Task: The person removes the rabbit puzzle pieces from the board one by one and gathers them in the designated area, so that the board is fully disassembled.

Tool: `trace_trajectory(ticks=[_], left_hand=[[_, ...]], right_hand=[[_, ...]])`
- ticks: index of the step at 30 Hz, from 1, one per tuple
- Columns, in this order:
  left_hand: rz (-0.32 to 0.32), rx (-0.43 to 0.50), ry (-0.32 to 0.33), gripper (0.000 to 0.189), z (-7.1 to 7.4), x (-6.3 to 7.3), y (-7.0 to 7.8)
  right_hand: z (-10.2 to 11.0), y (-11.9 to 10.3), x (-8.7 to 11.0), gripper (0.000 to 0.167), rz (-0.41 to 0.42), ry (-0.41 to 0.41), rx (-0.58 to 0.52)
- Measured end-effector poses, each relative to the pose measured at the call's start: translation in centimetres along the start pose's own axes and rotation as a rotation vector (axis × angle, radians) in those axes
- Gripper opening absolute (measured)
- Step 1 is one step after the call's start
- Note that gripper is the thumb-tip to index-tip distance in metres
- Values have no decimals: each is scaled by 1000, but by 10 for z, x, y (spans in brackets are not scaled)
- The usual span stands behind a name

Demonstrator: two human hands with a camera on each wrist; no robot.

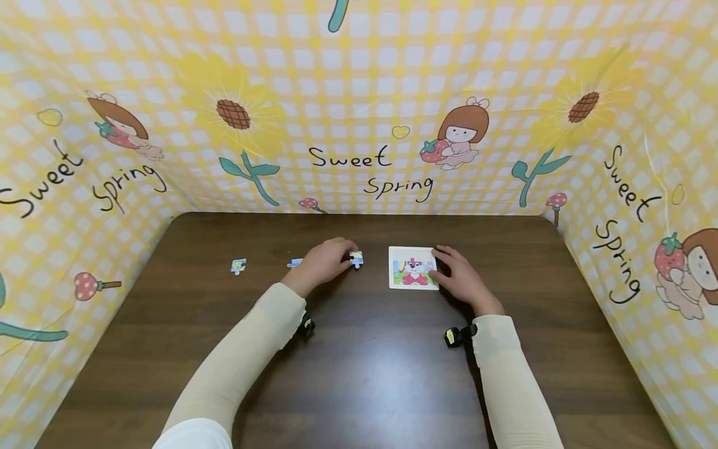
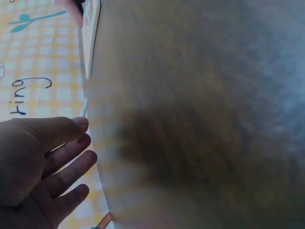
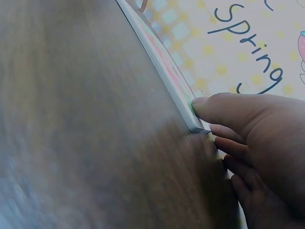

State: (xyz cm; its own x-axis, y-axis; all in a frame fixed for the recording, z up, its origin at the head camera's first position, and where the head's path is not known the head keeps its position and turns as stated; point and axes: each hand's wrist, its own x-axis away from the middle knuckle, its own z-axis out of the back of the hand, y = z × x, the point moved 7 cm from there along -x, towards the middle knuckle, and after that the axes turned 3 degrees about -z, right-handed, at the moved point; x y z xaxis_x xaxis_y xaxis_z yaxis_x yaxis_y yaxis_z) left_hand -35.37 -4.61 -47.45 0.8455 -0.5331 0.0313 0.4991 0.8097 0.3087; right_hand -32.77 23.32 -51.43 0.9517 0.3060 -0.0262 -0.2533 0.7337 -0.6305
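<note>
My left hand pinches a small jigsaw piece between thumb and fingers, left of the puzzle board. The left wrist view catches this puzzle piece edge-on at the thumb tip, with the other fingers loosely bent below. A white-framed puzzle board lies on the table, with a cartoon animal in pink showing on it. My right hand grips the board's right side. Seen from the right wrist, the thumb presses on the frame near its corner and the fingers are beside the edge.
Another jigsaw piece lies at the left on the brown table. A second loose piece is partly hidden behind the left hand. A yellow checked cloth stands around the table's back and sides.
</note>
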Motion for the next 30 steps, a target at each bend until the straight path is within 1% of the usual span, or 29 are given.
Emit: trace_trajectory(ticks=[5,10,13,19,24,30], left_hand=[[-15,-15,-27,30,-6,-1,2],[-25,-80,-35,28,-13,-3,4],[-30,-121,-33,28,-14,-5,6],[-39,-163,-37,29,-13,-6,12],[-43,-174,-48,30,-13,-7,13],[-35,-168,-57,29,-16,-9,11]], right_hand=[[1,1,1,60,-1,-6,-7],[-1,1,1,60,-7,-12,-9],[-1,1,1,60,-12,-14,-9],[1,0,1,60,-7,-1,4],[0,1,1,60,-14,-2,11],[-1,0,2,60,-5,1,4]])
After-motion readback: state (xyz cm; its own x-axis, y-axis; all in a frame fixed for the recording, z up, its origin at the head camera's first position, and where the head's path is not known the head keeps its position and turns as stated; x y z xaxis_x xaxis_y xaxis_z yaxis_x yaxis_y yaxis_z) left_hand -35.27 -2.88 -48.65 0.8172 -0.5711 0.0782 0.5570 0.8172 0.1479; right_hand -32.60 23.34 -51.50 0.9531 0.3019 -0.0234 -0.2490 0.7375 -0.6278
